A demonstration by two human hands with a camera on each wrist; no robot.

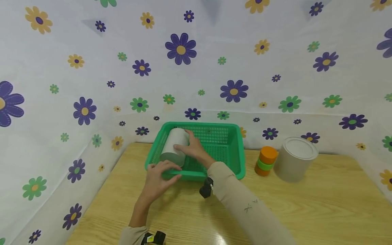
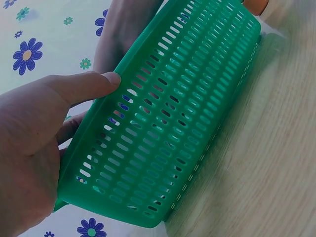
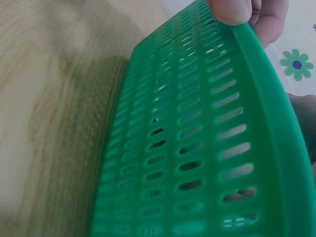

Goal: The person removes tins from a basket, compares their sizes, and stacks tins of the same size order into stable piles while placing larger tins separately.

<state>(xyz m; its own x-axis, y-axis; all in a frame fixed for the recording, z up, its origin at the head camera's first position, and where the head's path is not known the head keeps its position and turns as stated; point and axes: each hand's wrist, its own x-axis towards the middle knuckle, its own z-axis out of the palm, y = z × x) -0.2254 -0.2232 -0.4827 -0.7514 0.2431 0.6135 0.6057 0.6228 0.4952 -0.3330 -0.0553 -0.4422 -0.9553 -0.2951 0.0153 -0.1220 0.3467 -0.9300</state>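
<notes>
A green plastic basket (image 1: 240,149) with slotted walls stands on the table by the wall. Inside its left part lies a white canister (image 1: 175,144), its greyish round end facing me. My right hand (image 1: 193,148) reaches over the near rim and grips the canister's right side, thumb on the near side and fingers at the far end. At the basket's near left corner, my left hand (image 1: 159,178) holds the rim. The left wrist view shows the left thumb (image 2: 94,84) on the rim, with the other fingers partly hidden behind the basket wall.
Right of the basket, a small orange and green cylinder (image 1: 265,161) stands close beside a larger upright white canister (image 1: 294,161) with a lid. Flower-patterned white sheeting (image 1: 208,75) rises behind and at the sides of the wooden table (image 1: 321,204).
</notes>
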